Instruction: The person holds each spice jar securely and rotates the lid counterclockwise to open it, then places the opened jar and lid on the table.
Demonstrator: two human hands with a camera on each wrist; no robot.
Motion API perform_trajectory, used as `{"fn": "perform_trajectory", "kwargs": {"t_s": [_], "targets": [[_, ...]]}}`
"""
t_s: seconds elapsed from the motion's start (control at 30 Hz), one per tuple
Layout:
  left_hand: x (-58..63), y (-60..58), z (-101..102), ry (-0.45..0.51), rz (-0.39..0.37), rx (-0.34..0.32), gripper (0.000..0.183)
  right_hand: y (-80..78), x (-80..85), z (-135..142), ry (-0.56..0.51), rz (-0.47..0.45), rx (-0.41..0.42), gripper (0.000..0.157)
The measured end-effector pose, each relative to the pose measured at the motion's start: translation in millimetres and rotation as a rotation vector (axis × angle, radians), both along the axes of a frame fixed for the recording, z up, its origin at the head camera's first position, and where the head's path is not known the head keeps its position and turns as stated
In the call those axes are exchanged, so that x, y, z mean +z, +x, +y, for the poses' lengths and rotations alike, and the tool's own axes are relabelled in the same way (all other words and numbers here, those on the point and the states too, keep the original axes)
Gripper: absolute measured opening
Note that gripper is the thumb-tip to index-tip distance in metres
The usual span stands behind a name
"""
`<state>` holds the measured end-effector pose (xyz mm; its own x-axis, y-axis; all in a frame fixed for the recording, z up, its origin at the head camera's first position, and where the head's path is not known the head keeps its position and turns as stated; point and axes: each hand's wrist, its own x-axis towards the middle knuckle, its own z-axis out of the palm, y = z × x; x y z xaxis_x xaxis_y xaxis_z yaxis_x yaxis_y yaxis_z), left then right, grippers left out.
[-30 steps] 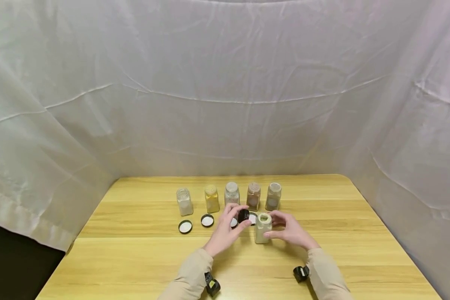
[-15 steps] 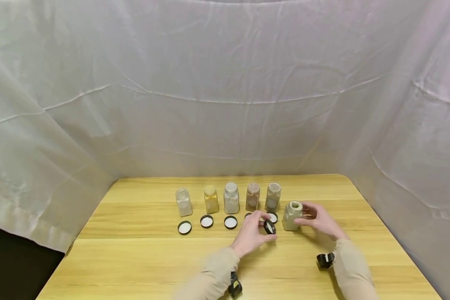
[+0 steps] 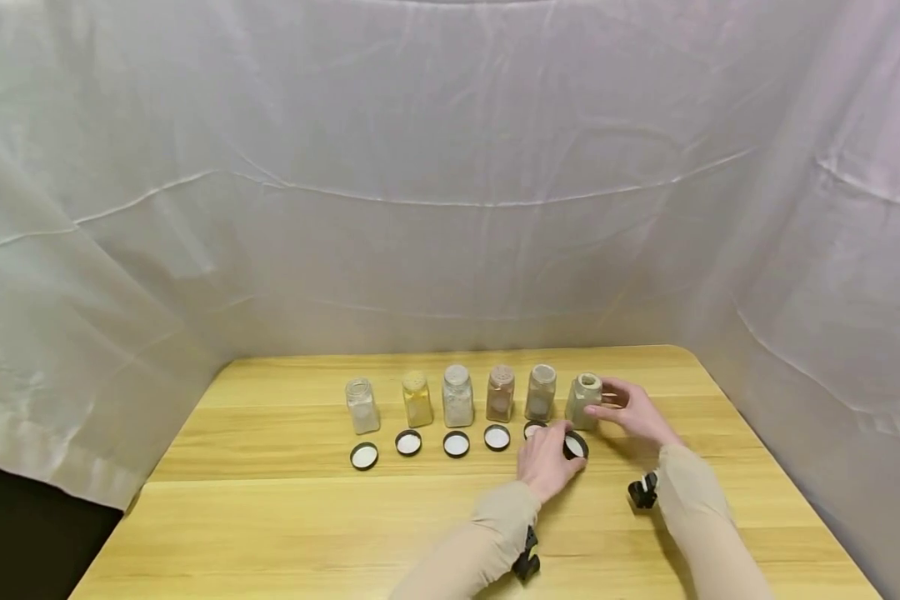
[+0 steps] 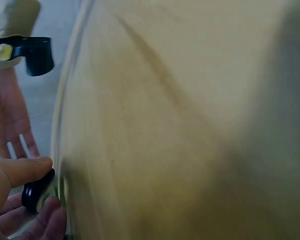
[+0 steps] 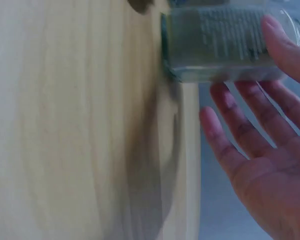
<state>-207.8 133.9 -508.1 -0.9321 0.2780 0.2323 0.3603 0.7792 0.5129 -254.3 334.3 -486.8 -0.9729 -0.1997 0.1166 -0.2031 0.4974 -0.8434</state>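
My right hand (image 3: 633,410) grips a glass spice jar (image 3: 582,408) of pale green powder, uncapped and upright at the right end of a row of jars. In the right wrist view, the thumb lies on the jar's printed side and the fingertips touch its other side. A black screw lid (image 3: 576,447) with a white lining is pinched between thumb and fingers of my left hand (image 3: 546,463), just in front of that jar. The left wrist view shows the lid (image 4: 34,192) tilted on edge there. Part of the neighbouring lid (image 3: 532,429) is hidden behind the left hand.
Several uncapped spice jars stand to the left, among them a white one (image 3: 362,408), a yellow one (image 3: 417,402) and a reddish-brown one (image 3: 500,395). Black lids such as this one (image 3: 363,456) lie lining-up before them on the wooden table (image 3: 285,533). Grey cloth (image 3: 450,250) hangs behind.
The green-powder jar has moved right and back into line with the row, held by my right hand. My left hand has carried the lid right and lowered it, turning its white lining upward.
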Motion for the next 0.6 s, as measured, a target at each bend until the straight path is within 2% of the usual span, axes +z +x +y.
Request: {"fn": "perform_trajectory", "kwargs": {"t_s": [0.1,0.2,0.33,0.47,0.57,0.6], "targets": [[-1.1,-2.4,8,-0.077,-0.005,0.046,0.046,-2.8,-1.8,-2,-0.011,0.009,0.000,0.061],[-1.7,-5.4,9,-0.133,0.013,0.061,0.045,-2.1,-4.1,-4,-0.025,0.016,0.003,0.062],[3.9,-3.3,-6,-0.102,0.055,0.006,0.050,7.2,-5.8,-3,0.007,0.025,-0.013,0.062],[17.8,3.0,-51,0.029,0.074,-0.076,0.052,21.3,-5.6,2,0.116,0.029,-0.050,0.062],[29.1,2.8,-101,0.165,0.085,-0.075,0.047,30.3,-4.4,6,0.238,0.063,-0.087,0.064],[31.7,1.4,-121,0.205,0.113,-0.060,0.045,32.5,-3.7,7,0.273,0.076,-0.098,0.065]]}}
